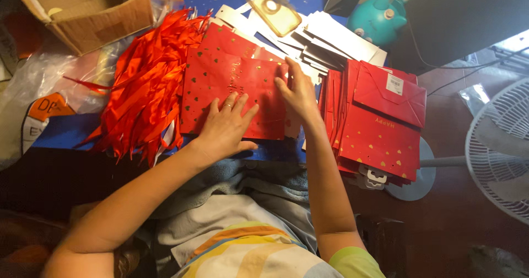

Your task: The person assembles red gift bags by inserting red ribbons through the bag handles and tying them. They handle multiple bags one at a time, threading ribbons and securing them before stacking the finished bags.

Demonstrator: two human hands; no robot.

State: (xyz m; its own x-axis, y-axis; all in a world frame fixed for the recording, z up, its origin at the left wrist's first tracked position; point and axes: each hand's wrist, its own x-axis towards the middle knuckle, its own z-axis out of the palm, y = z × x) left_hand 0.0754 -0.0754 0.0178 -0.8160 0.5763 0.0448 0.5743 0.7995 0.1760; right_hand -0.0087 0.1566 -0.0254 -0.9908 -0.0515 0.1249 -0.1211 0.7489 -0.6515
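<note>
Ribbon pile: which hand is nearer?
Left. The left hand lies flat on the red paper bag, just beside the red ribbon pile; the right hand presses the bag's far edge, away from it.

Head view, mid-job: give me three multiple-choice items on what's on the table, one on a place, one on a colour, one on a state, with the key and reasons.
1. Where does the pile of red ribbons lie relative to the flat red gift bag under the hands?
A. On the person's left of it
B. On the person's right of it
C. On top of it

2. What colour is the round toy-like object at the far edge?
A. Yellow
B. Teal
C. Black

3. How is the left hand placed?
A. Lifted clear of the bag
B. Closed in a grip around a ribbon
C. Pressed flat, fingers spread, on the bag

Key: 1 A, the ribbons fan out beside the bag's left edge. 2 B, its body is teal. 3 C, the palm lies open on the bag, while the right hand rests at the bag's right edge.
</note>
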